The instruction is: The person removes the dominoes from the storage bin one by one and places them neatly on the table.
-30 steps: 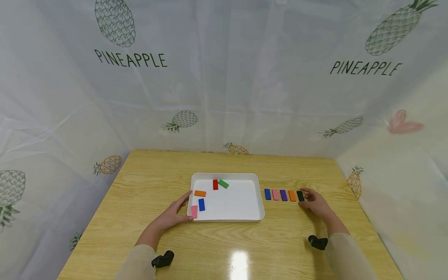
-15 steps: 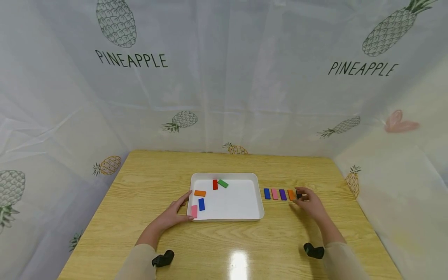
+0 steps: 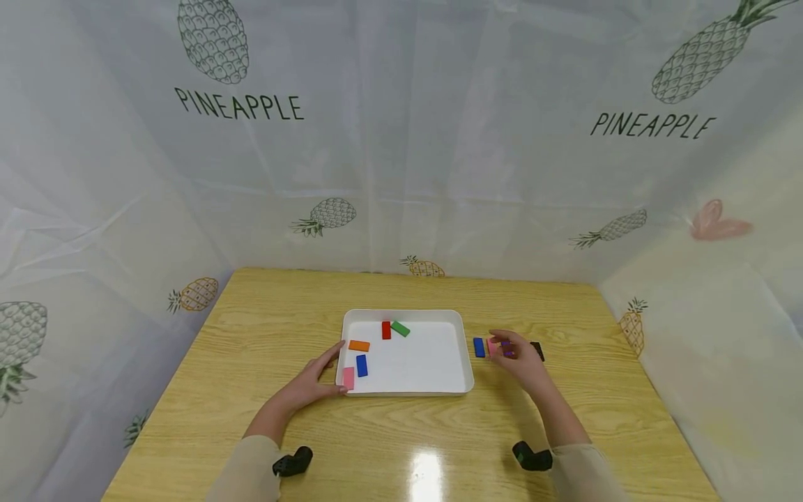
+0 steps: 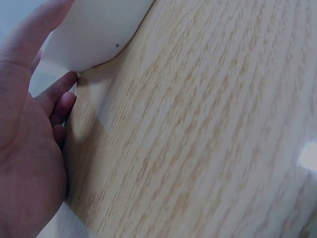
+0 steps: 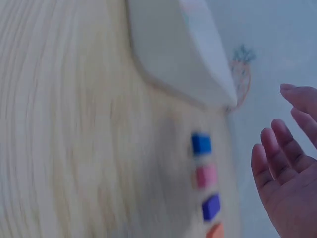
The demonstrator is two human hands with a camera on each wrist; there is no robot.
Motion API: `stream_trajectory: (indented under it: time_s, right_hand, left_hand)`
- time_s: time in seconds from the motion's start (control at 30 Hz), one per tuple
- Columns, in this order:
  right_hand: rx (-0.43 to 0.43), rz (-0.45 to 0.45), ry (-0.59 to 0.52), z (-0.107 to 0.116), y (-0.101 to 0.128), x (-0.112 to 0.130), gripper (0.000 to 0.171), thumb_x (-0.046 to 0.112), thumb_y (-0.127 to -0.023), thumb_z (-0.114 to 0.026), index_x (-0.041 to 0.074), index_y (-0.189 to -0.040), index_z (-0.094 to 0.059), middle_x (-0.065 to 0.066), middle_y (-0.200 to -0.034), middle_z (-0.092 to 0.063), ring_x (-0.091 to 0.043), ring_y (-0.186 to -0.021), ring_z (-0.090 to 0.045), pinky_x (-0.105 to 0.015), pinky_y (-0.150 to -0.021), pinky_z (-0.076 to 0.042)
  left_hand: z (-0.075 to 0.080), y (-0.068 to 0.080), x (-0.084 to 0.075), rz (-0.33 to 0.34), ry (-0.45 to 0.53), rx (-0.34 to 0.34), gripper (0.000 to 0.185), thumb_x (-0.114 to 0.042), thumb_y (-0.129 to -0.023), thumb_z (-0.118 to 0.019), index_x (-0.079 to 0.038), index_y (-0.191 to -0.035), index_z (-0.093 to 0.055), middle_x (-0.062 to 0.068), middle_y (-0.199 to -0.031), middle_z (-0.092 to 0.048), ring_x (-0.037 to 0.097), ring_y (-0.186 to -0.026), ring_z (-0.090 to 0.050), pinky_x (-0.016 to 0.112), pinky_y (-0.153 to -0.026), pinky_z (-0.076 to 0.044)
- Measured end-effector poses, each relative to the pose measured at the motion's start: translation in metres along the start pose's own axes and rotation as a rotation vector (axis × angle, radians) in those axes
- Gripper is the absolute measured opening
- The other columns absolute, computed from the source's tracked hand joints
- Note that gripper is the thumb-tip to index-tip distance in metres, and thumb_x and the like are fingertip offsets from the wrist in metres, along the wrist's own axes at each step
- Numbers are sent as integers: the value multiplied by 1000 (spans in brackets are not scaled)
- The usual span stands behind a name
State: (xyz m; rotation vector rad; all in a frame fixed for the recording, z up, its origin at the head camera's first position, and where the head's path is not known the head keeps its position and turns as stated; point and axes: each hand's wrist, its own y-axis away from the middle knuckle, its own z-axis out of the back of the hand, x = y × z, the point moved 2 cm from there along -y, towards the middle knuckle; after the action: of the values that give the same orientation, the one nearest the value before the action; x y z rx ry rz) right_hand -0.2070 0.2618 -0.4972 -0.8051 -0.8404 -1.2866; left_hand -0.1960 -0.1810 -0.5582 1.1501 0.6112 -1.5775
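While the left hand (image 3: 311,383) rests flat against the near left corner of the white tray (image 3: 467,362), fingers relaxed and gripping nothing, the right hand (image 3: 521,357) hovers with loose, spread fingers over the row of small blocks on the table (image 3: 401,446) just right of the tray. The blue block (image 3: 479,347) and pink block (image 3: 492,347) show left of the fingers, the black block (image 3: 537,350) right of them. Bare wood lies open between the row and the table's right edge, and along the near side.
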Motion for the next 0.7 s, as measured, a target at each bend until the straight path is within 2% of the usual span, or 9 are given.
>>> stream_trajectory:
  time_s: [0.13, 0.27, 0.4, 0.7]
  right_hand:
    - [8, 23, -53, -17, -2, 14, 48, 5, -88, -71, -3, -133, -54, -25, -120, -57, -28, -96, -57, -27, -83, -48]
    - [28, 6, -93, -32, -2, 23, 48, 7, -88, -73, -2, -132, -55, -23, -120, -57, -25, -94, -57, -29, -82, -48]
    - [41, -15, -122, -49, 0, 41, 46, 1, -86, -73, -4, -129, -58, -20, -115, -61, -26, -91, -58, -31, -81, -48]
    - [59, -12, -197, -92, -16, 43, 43, -3, -86, -70, -3, -128, -59, -24, -115, -60, -23, -89, -59, -26, -80, -49]
  left_hand:
    - [0, 1, -1, 2, 10, -5, 95, -29, -77, -84, -29, -155, -28, 13, -151, -33, 34, -132, -33, 63, -107, -22]
    - [-1, 0, -1, -6, 21, -10, 96, -28, -76, -85, -28, -155, -30, 14, -151, -35, 34, -131, -35, 63, -106, -22]
    - [-2, -1, 0, -7, 29, -11, 97, -27, -76, -85, -29, -155, -30, 14, -149, -36, 33, -130, -34, 62, -106, -22]
    - [0, 0, 1, 19, 10, -26, 99, -30, -74, -86, -30, -155, -29, 14, -147, -37, 35, -129, -33, 64, -105, -23]
